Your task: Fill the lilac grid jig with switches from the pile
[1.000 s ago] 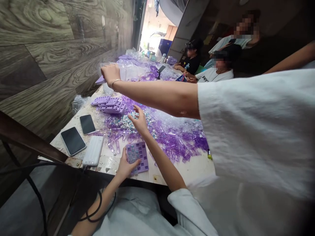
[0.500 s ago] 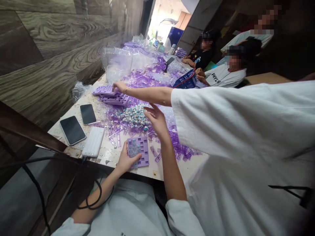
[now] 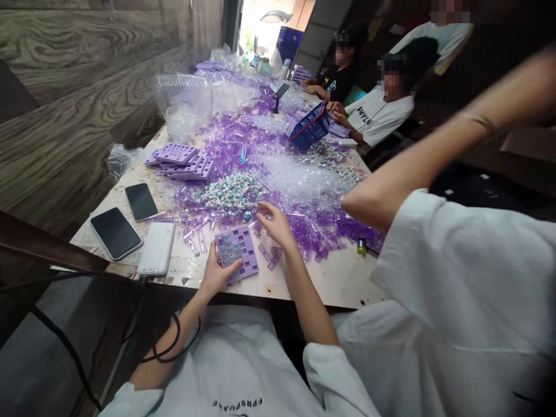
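Observation:
My left hand (image 3: 219, 271) grips a square purple tray (image 3: 249, 250) by its left side, thumb across the front. Rows of square slots cover the tray; clear pieces fill many slots on its left part, while the right ones are dark. Above and to the right of the tray, my right hand (image 3: 274, 223) hovers with its fingers apart, and I see nothing in it. Just beyond that hand lies a heap of small white and teal parts (image 3: 230, 192). Purple translucent strips (image 3: 273, 258) are scattered on the table below my right hand.
Stacked purple trays (image 3: 185, 162) sit beyond two phones (image 3: 116, 233) and a white power bank (image 3: 157, 249) at left. Clear pieces (image 3: 304, 176) spread across the middle. A co-worker's arm (image 3: 391, 174) angles in at right. Other people sit farther back near a blue box (image 3: 309, 127).
The co-worker's arm has withdrawn from the tray stack to the right. My view has shifted, and my tray is tilted slightly. My right hand remains near the white and teal heap.

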Demonstrator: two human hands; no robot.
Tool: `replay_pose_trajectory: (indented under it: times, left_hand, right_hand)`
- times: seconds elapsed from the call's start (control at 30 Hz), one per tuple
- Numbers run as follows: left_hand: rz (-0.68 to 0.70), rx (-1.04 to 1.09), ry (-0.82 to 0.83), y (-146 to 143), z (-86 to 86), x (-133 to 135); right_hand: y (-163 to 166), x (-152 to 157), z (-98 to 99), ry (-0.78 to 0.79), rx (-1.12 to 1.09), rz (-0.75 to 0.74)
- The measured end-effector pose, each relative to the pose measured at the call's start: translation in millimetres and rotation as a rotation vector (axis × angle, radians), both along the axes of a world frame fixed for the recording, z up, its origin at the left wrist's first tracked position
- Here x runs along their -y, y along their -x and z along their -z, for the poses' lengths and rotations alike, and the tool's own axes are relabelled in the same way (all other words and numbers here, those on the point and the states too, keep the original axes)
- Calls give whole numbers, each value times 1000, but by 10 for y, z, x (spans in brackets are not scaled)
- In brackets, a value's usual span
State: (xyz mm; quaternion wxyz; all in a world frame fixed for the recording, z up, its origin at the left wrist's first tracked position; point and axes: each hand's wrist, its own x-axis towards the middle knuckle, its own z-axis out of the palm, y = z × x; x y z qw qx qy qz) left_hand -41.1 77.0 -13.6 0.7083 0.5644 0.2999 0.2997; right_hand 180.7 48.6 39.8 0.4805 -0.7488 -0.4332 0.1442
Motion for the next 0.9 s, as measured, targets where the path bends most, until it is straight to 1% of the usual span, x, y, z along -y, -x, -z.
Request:
replay_pose_trajectory:
  times: [0.03,0.1,0.17,0.23,0.3,0.5,0.6,0.67,0.7,0.77,0.83,0.9]
  left_hand:
    - [-3,-3,-4,1,-1,1]
    - [-16,-4,-9,4,-6,5]
    - [-35,-2,0,6,-11,5]
    - [-53,5,27,3,-7,-4]
    - [-66,26,73,-4,5,-22]
    - [-64,166,259,-16,21,-86]
    - [-63,186,301,0,-5,-109]
    - [-60,201,312,12,-20,-127]
    - [-54,208,318,15,-25,-135]
    - [-44,215,326,16,-34,-148]
    - [-43,214,329,13,-42,-153]
    - [-52,217,338,10,-50,-155]
  right_hand:
    - [-38,-151,-43,49,115,-19]
    - [-89,-437,-116,198,322,-39]
    - [-125,-648,-155,349,475,-76]
    - [-158,-751,-155,433,570,-129]
    - [-193,-765,-125,442,602,-156]
    - [-244,-660,-21,355,560,-91]
    - [-229,-650,-17,332,568,-80]
    - [-224,-653,-34,269,538,-62]
    - [-220,-649,-48,212,494,-46]
    - [-191,-615,-77,47,315,4]
    - [-109,-519,-100,-141,26,42]
    - [38,-344,-114,-281,-261,26]
